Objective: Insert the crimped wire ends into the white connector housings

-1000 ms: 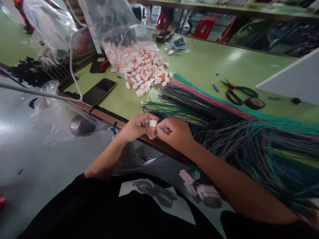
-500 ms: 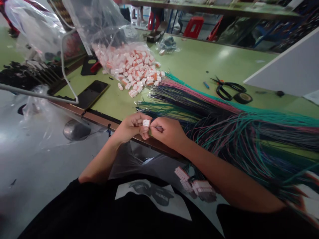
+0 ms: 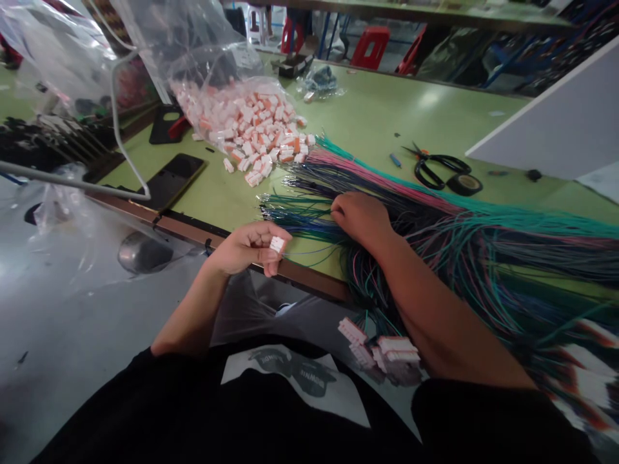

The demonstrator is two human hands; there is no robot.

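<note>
My left hand (image 3: 244, 247) is closed on a small white connector (image 3: 277, 244) at the near edge of the green table (image 3: 387, 122); thin wires run from it to the right. My right hand (image 3: 360, 218) rests fingers-down on the big bundle of pink, teal and dark wires (image 3: 435, 219), pinching at the wire ends; what it grips is hidden. A pile of white and orange connectors (image 3: 251, 132) spills from a clear plastic bag (image 3: 203, 51) further back. Finished connectors on wires (image 3: 382, 351) hang below the table edge by my lap.
A dark phone (image 3: 169, 175) lies left of the pile. Black scissors (image 3: 438, 166) and a tape roll (image 3: 464, 184) lie at the back right, beside a grey board (image 3: 556, 122). A metal rod frame (image 3: 116, 116) and plastic bags stand at the left. Red stools (image 3: 370, 46) behind.
My right hand has left the connector and moved up and right onto the wire bundle. My left hand still holds the connector, shifted slightly left.
</note>
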